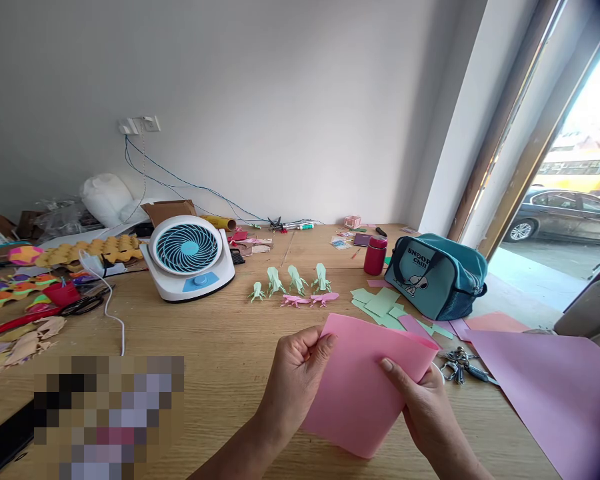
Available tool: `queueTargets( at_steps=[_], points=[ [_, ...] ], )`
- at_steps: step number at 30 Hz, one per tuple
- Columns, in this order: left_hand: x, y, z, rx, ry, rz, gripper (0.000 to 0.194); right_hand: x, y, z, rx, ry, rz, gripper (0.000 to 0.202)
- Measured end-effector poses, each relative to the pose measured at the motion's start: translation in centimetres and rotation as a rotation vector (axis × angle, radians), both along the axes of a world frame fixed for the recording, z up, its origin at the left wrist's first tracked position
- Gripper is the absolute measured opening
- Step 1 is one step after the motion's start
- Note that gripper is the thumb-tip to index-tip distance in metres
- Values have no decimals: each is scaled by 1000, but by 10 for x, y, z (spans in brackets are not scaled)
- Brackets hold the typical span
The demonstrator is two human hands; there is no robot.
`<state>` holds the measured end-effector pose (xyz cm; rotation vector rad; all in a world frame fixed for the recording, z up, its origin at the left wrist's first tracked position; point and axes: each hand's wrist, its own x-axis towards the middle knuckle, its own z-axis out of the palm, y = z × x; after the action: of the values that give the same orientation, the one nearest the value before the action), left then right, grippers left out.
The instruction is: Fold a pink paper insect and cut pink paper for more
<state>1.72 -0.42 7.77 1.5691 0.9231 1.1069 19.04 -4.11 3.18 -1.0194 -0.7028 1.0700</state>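
A pink sheet of paper [363, 387] is held up above the wooden table between both hands. My left hand [300, 367] pinches its upper left edge, thumb in front and fingers behind. On the other side my right hand [420, 400] grips the right edge, its thumb lying across the front. The sheet bends over at its upper right, where it looks doubled. Beyond it stand several pale green folded paper insects [297, 280], with two pink ones [325, 300] lying in front of them.
Green paper pieces [383, 303], a teal bag [430, 280] and a red flask [375, 256] stand beyond my right hand. Keys [461, 365] and a large lilac sheet [550, 387] lie at right. At left are a white fan [190, 257], scissors [83, 305] and a cable [107, 307].
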Motion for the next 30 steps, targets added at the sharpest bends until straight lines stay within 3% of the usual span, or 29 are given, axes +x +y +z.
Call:
queueTargets(
  at_steps=[16, 22, 30],
  points=[
    [0, 0, 1, -1, -11, -5, 45, -2, 0, 0, 2, 43, -20, 57],
    [1, -2, 3, -6, -31, -27, 43, 1, 2, -4, -10, 60, 0, 46],
    [-2, 1, 1, -61, -27, -24, 49, 7, 5, -9, -42, 121, 32, 46]
  ],
)
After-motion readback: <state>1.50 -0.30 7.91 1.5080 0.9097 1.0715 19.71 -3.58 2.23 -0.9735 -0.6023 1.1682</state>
